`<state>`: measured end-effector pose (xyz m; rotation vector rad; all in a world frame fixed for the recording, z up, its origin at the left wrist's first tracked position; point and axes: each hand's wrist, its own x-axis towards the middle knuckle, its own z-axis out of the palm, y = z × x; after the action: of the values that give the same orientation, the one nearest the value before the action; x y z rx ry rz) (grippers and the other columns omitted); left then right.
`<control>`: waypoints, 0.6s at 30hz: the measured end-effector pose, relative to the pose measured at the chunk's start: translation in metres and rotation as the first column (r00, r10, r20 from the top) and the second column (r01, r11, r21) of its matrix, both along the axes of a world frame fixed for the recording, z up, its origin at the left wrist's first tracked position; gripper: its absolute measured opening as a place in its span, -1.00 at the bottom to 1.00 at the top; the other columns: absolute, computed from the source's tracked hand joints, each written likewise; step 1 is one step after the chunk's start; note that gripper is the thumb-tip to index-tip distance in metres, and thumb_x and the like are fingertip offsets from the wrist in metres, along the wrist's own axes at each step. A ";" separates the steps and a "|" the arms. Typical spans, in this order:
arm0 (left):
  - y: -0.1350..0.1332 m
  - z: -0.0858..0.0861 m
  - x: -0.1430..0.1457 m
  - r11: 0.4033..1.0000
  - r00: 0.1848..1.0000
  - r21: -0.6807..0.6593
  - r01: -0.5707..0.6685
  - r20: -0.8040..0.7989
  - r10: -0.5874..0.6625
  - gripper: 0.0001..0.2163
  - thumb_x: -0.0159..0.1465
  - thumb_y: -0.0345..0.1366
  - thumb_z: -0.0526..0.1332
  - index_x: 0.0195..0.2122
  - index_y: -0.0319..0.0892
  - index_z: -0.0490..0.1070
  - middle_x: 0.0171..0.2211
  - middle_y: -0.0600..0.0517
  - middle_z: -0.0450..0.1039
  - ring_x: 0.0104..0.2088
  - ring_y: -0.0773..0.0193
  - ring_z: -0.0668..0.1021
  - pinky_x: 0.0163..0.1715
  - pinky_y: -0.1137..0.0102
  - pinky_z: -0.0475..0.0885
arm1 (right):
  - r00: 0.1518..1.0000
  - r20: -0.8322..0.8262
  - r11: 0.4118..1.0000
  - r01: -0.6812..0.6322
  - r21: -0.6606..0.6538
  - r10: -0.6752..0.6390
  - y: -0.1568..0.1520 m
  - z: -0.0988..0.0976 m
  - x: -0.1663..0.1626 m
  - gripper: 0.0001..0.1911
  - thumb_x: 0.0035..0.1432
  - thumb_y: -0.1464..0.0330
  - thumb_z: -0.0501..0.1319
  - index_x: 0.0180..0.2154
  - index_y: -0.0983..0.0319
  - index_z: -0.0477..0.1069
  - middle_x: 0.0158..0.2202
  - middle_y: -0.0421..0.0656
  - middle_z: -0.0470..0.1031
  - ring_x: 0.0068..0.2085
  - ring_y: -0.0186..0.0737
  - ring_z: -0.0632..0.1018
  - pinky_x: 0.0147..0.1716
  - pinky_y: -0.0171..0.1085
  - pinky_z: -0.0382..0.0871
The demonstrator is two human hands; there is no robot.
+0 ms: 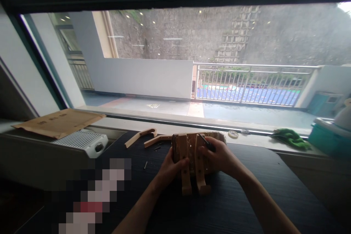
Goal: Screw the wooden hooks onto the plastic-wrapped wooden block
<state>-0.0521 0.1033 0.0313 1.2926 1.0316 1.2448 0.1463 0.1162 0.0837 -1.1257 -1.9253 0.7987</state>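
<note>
On the dark table a brown, glossy-looking block [192,150] lies in front of me. Two light wooden pieces with curved lower ends lie against it: a left piece [186,182] and a right piece [201,177]. My left hand [172,164] grips the block's left side, its thumb across the left wooden piece. In my right hand [219,153] is a screwdriver [210,147] with a dark handle; its thin shaft points up-left to the top of the right wooden piece. Whether its tip sits in a screw is too small to tell.
Two loose curved wooden pieces, one hooked [139,137] and one partly hidden [156,140], lie behind left. Small screws [145,165] are near them. A roll of tape [233,134] and green cloth [292,139] lie by the window. A white device [85,142] stands left.
</note>
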 end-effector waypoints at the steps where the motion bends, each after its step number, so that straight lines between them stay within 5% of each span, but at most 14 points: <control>1: 0.000 -0.001 0.000 1.000 1.000 0.011 0.007 0.007 -0.007 -0.48 0.02 -0.24 0.33 0.00 -0.19 0.23 -0.16 -0.06 0.47 -0.13 0.06 0.50 -0.20 0.30 0.43 | 1.000 0.014 1.000 0.007 0.002 -0.007 -0.003 0.000 0.005 -0.69 0.07 0.25 0.13 -0.13 0.23 0.33 -0.25 -0.14 0.45 -0.26 -0.21 0.45 -0.34 -0.27 0.35; 8: 0.001 -0.002 0.001 0.999 0.999 0.006 0.033 0.009 -0.033 -0.51 0.03 -0.22 0.33 -0.03 -0.20 0.23 -0.16 -0.06 0.46 -0.14 0.09 0.50 -0.19 0.31 0.43 | 0.896 0.405 0.967 0.085 0.240 -0.179 -0.053 0.015 0.048 -0.68 0.13 0.36 0.03 -0.07 0.13 0.35 -0.17 -0.14 0.50 -0.22 -0.17 0.51 -0.26 -0.24 0.33; 12: 0.000 -0.002 0.003 1.000 1.000 0.024 0.007 0.021 -0.008 -0.51 0.01 -0.23 0.35 -0.05 -0.19 0.24 -0.18 -0.03 0.46 -0.14 0.09 0.50 -0.18 0.31 0.43 | 0.773 0.576 0.940 0.076 0.333 -0.267 -0.074 0.026 0.042 -0.64 0.18 0.24 0.01 0.01 0.04 0.32 -0.27 -0.16 0.55 -0.34 -0.14 0.55 -0.42 -0.27 0.30; 18: -0.001 -0.005 0.008 0.994 0.987 0.105 0.039 0.150 -0.055 -0.38 -0.05 -0.33 0.38 0.02 -0.13 0.15 -0.13 -0.01 0.44 -0.09 0.08 0.48 -0.17 0.32 0.43 | 0.659 0.680 0.926 0.068 0.372 -0.322 -0.083 0.018 0.024 -0.68 0.18 0.34 -0.02 -0.07 0.07 0.37 -0.34 -0.17 0.56 -0.40 -0.16 0.55 -0.50 -0.29 0.19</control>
<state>-0.0446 0.1026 0.0264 1.2699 0.8335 1.3524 0.1701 0.0328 0.1019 -1.5614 -2.3866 -0.1616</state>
